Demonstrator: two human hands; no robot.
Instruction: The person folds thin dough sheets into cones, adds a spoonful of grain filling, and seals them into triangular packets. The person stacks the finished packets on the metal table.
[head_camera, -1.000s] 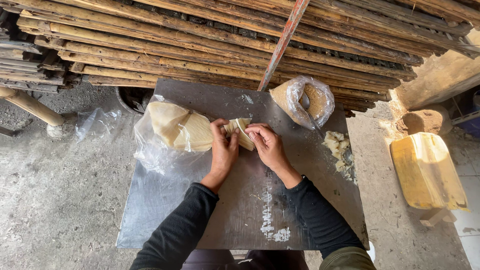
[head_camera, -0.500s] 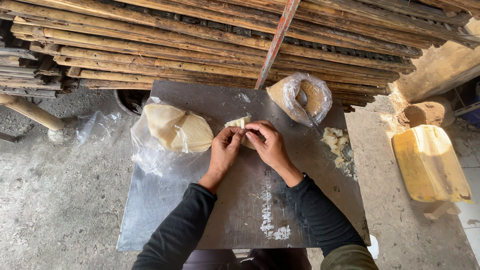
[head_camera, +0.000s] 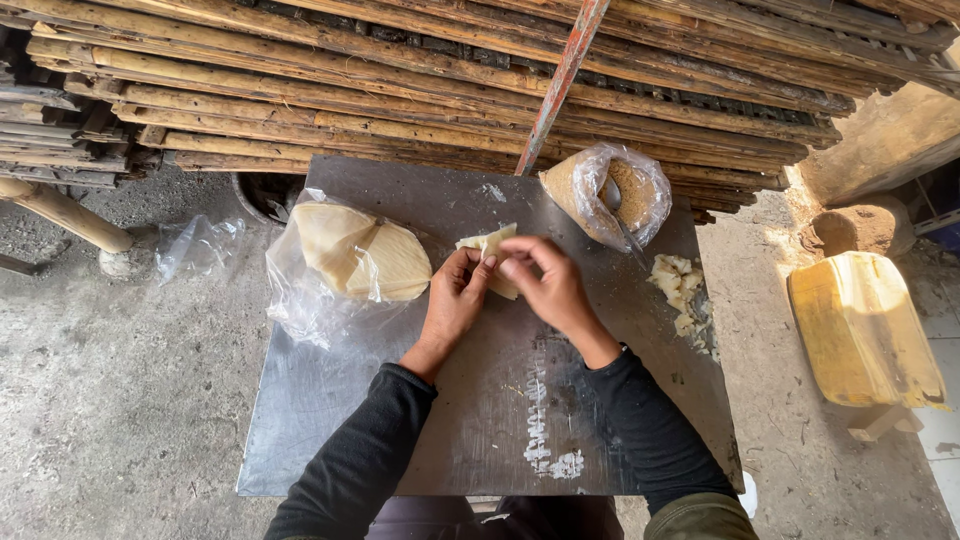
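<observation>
**Both hands pinch a thin pale sheet over the metal table**

The left hand (head_camera: 455, 300) and the right hand (head_camera: 548, 285) meet near the centre of the grey metal table (head_camera: 330, 400), each closed in a fingertip pinch on one small pale dough sheet (head_camera: 488, 248); the sheet pokes out above the fingers, toward 12 o'clock, and whether it rests on the table or is lifted off it I cannot tell.

At 10 o'clock from the hands lies a stack of similar sheets (head_camera: 360, 258) in an opened clear plastic bag; at 1 o'clock sits a plastic bag of brown crumbs (head_camera: 620, 195) with a spoon in it; at 3 o'clock, near the table's right edge, lies a heap of pale scraps (head_camera: 680, 290); a yellow jerrycan (head_camera: 865, 330) stands on the ground well apart, farther toward 3 o'clock.

Judging by its look, the sheet is thin and would tear if the two pinches pulled apart; a slack grip could let it fold on itself or drop; white smears on the table toward 6 o'clock could foul it.
</observation>
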